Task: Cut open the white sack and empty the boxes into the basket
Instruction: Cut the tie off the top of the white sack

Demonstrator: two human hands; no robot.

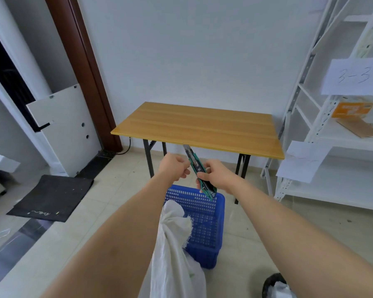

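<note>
A green utility knife [197, 166] with its blade out is held up in front of me, blade pointing up and away. My right hand [218, 175] grips its handle. My left hand [174, 168] is closed with its fingertips at the knife's upper part. Below my arms a white woven sack [172, 244] stands tied at the top, leaning against a blue plastic basket [205, 222] on the floor. No boxes show; the sack hides its contents.
A wooden folding table [198, 125] stands behind the basket against the wall. A white metal shelf rack [332, 130] with paper labels is at the right. A black mat [50, 196] lies on the floor at the left. A black bin [276, 287] sits at the bottom right.
</note>
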